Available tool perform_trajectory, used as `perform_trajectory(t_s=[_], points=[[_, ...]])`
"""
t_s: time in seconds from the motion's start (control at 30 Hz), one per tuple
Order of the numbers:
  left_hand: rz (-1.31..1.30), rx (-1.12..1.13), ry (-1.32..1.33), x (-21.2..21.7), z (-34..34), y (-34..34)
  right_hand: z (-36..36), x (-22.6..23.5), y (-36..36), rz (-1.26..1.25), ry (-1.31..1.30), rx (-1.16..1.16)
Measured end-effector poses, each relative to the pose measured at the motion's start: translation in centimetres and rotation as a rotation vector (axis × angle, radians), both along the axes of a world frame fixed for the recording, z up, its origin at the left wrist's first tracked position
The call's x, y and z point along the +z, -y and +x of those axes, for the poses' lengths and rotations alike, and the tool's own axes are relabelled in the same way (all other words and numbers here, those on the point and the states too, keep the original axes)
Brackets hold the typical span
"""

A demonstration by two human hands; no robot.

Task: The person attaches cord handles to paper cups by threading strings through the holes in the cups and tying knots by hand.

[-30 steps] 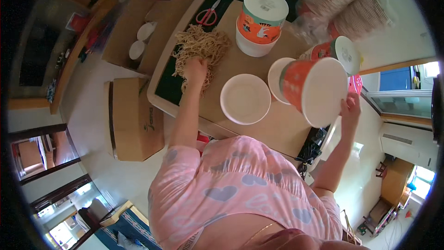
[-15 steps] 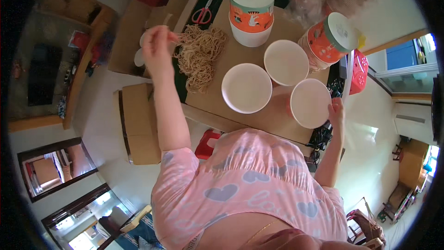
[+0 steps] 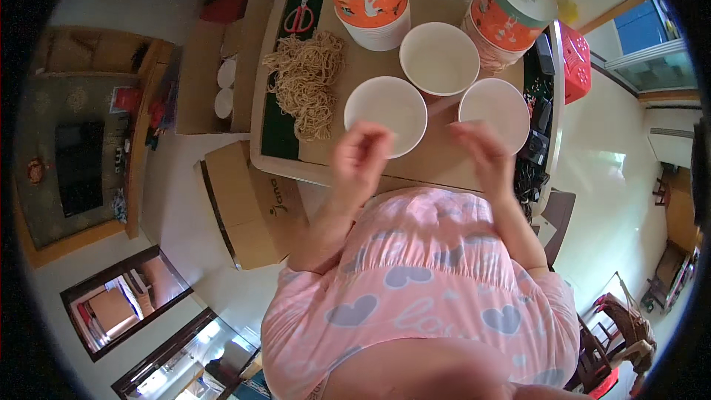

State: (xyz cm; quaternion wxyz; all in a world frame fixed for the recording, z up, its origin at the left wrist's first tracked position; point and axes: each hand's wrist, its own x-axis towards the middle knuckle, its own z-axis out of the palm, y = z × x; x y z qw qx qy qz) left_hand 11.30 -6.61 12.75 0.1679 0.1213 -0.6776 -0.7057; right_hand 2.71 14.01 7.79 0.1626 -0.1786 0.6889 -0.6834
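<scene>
My left hand (image 3: 361,157) hovers over the near rim of a white paper bowl (image 3: 386,107), its fingers curled together in a pinch. Across from it, my right hand (image 3: 485,154) is at the near-left edge of another white bowl (image 3: 498,111), with thumb and fingers drawn together. What either pinch holds, if anything, is too small to make out. A third open bowl (image 3: 439,59) stands just behind these two. To the left lies a tangled heap of tan twine (image 3: 306,85).
Behind are a stack of bowls topped by an orange-and-green one (image 3: 370,7) and a similar stack (image 3: 511,11) on the right. Red-handled scissors (image 3: 299,18) lie beyond the twine. Dark cables and boxes (image 3: 535,150) line the table's right edge. A carton (image 3: 215,81) stands left.
My left hand has come from beyond the twine to the nearest bowl. My right hand has let go of the right bowl's outer side and moved inward. The view has shifted.
</scene>
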Motion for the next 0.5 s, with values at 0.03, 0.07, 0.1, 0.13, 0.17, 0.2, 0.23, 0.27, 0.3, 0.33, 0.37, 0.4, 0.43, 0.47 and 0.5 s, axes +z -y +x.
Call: perform_trajectory(t_s=[0.03, 0.07, 0.1, 0.13, 0.17, 0.2, 0.23, 0.27, 0.3, 0.33, 0.37, 0.4, 0.43, 0.47, 0.5], points=[[0.031, -0.044, 0.096, -1.8, 0.0, -1.6, 1.0, 1.5, 1.9, 0.051, -0.105, 0.047], [-0.042, -0.071, 0.150, -3.0, 0.0, -2.8, 1.8, 0.9, 2.9, -0.074, 0.019, 0.049], [-0.053, -0.060, 0.052, -4.4, -0.3, -3.9, 2.1, 0.5, 3.5, -0.119, 0.109, 0.052], [-0.044, -0.080, 0.153, -4.9, 0.3, -3.9, 2.3, 0.0, 3.8, -0.165, 0.197, 0.054], [-0.042, -0.084, 0.158, -5.3, 0.5, -4.0, 2.3, -0.6, 3.7, -0.129, 0.197, 0.063], [-0.029, -0.070, 0.140, -5.8, 0.6, -4.1, 2.4, -0.8, 3.8, -0.128, 0.201, 0.060], [-0.015, -0.055, 0.122, -6.1, 0.8, -4.2, 2.6, -1.0, 3.8, -0.169, 0.272, 0.077], [-0.035, -0.071, 0.156, -6.3, 1.0, -4.1, 2.7, -1.1, 3.8, -0.209, 0.342, 0.094], [-0.033, -0.073, 0.158, -6.6, 1.2, -4.1, 2.8, -1.2, 4.0, -0.208, 0.343, 0.091], [-0.009, -0.099, 0.178, -6.8, 1.3, -4.3, 2.9, -1.3, 4.2, -0.267, 0.409, 0.038], [0.015, -0.120, 0.198, -7.2, 1.5, -4.3, 2.9, -1.3, 4.4, -0.324, 0.475, -0.010], [0.017, -0.117, 0.198, -7.5, 1.5, -4.2, 2.7, -0.8, 4.3, -0.390, 0.581, -0.075], [-0.202, -0.117, 0.180, -7.9, 1.3, -3.9, 2.4, -0.2, 4.0, -0.457, 0.687, -0.141], [-0.422, -0.120, 0.158, -8.5, 1.0, -3.6, 1.8, -1.0, 3.4, -0.511, 0.700, -0.156], [-0.597, -0.089, 0.048, -9.5, 0.9, -3.1, 1.4, -1.2, 2.7, -0.435, 0.653, -0.148]])
